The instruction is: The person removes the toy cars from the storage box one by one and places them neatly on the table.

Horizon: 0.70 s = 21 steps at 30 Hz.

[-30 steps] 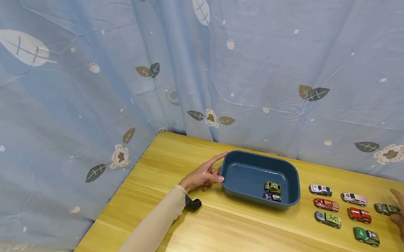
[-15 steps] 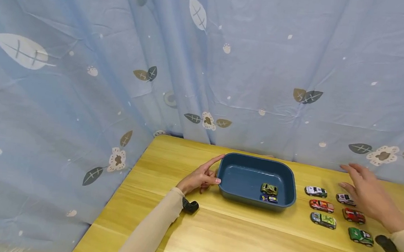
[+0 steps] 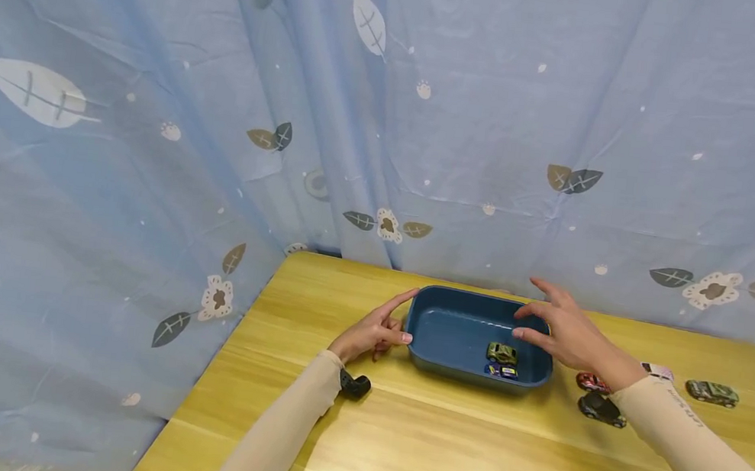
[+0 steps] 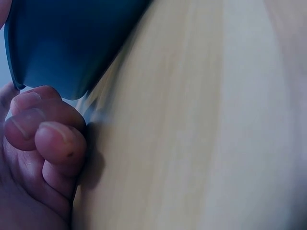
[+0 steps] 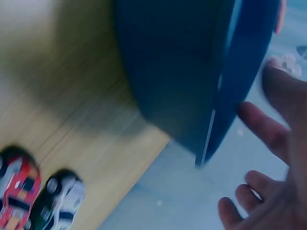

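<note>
A dark blue plastic bin point(image 3: 450, 334) stands on the table, holding a camouflage toy car point(image 3: 502, 353) and a small purple-blue toy car point(image 3: 501, 371). My left hand point(image 3: 370, 336) is at the bin's left end, index finger stretched to the rim and thumb against the side. Its other fingers point(image 4: 57, 139) are bent beside the wall, gripping nothing. My right hand point(image 3: 567, 338) hovers over the bin's right end with fingers spread. Nothing shows between its fingers point(image 5: 268, 129) in the right wrist view, where the bin wall point(image 5: 168, 72) is close by.
On the table point(image 3: 398, 437), right of the bin, a red car point(image 3: 591, 382), a pink-white car point(image 3: 657, 370) and a camouflage car point(image 3: 712, 393) show around my right arm. A white car point(image 5: 64, 199) appears in the right wrist view. A blue curtain point(image 3: 486, 124) hangs behind.
My right hand has moved left from beside the far-right camouflage car, over the car rows, to the bin's right end. My left hand stays at the bin. The cars look unmoved.
</note>
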{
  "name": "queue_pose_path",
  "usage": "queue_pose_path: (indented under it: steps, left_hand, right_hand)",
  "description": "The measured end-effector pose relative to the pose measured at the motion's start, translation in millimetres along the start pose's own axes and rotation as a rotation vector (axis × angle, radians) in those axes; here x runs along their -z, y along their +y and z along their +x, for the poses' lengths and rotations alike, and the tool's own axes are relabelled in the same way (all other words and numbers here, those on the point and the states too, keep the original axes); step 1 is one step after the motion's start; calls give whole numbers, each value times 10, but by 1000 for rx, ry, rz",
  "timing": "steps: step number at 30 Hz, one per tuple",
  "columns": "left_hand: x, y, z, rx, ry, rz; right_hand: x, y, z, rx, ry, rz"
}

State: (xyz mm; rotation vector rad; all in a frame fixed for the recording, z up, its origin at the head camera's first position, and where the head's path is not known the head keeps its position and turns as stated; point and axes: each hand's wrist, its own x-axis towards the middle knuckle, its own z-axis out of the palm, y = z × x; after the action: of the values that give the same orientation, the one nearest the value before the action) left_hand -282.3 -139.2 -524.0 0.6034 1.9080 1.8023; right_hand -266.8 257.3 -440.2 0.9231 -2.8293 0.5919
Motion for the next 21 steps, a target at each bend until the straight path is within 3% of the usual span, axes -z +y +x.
queue_pose_path:
  steps: [8,21]
  left_hand:
    - [-2,5,7,-6,-6,12]
    - [1,-2,10,8,1,-3]
  right_hand:
    - [-253,-56,36,84,-38,-95]
    - [-405,-78,58,81,-42,-139]
